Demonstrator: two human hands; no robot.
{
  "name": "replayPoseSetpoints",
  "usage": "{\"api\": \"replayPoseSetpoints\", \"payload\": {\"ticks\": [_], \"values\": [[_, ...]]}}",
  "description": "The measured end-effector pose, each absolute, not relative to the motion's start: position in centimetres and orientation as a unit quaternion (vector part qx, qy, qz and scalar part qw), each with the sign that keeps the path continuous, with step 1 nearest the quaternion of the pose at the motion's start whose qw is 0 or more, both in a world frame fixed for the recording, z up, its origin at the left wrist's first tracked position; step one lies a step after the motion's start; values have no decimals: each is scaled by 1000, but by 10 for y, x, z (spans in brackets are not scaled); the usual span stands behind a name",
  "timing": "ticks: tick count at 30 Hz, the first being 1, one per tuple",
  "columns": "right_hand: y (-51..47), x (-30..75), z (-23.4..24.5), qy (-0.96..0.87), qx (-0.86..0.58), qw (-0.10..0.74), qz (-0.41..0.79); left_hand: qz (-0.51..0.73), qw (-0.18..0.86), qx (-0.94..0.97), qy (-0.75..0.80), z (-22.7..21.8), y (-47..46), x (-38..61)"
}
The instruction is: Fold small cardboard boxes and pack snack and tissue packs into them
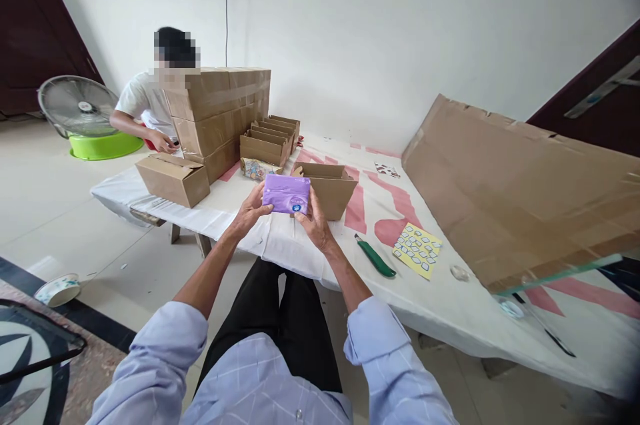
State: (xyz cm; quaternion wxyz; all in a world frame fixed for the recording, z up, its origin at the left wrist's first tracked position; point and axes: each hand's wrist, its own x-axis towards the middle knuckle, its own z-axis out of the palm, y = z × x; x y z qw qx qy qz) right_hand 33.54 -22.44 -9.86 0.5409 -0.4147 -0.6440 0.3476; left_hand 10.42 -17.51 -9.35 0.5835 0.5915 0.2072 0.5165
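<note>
A purple plastic-wrapped pack (pixel 284 194), which looks like a tissue pack, is held level above the table's near edge. My left hand (pixel 251 211) grips its left end, thumb along the lower edge. On the right end, my right hand (pixel 316 219) is closed round it, near a small blue round mark. Just behind the pack stands an open cardboard box (pixel 333 197), partly covered by the pack and my right hand. A patterned packet (pixel 254 169) lies behind and to the left.
Several open boxes (pixel 263 147) stand in a row beside stacked taped cartons (pixel 200 138). A closed carton (pixel 175 179) sits front left, near a co-worker's hand (pixel 163 142). Rightward lie a green utility knife (pixel 376 257), a yellow sticker sheet (pixel 418 251) and a large cardboard sheet (pixel 520 191).
</note>
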Motion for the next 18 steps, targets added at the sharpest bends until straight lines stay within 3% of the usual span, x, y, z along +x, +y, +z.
{"api": "replayPoseSetpoints", "payload": {"ticks": [7, 18], "values": [[-200, 331, -122, -637, -457, 518, 343, 477, 595, 573, 301, -124, -150, 98], [-187, 326, -138, -627, -474, 500, 363, 479, 597, 557, 322, -133, -145, 90]]}}
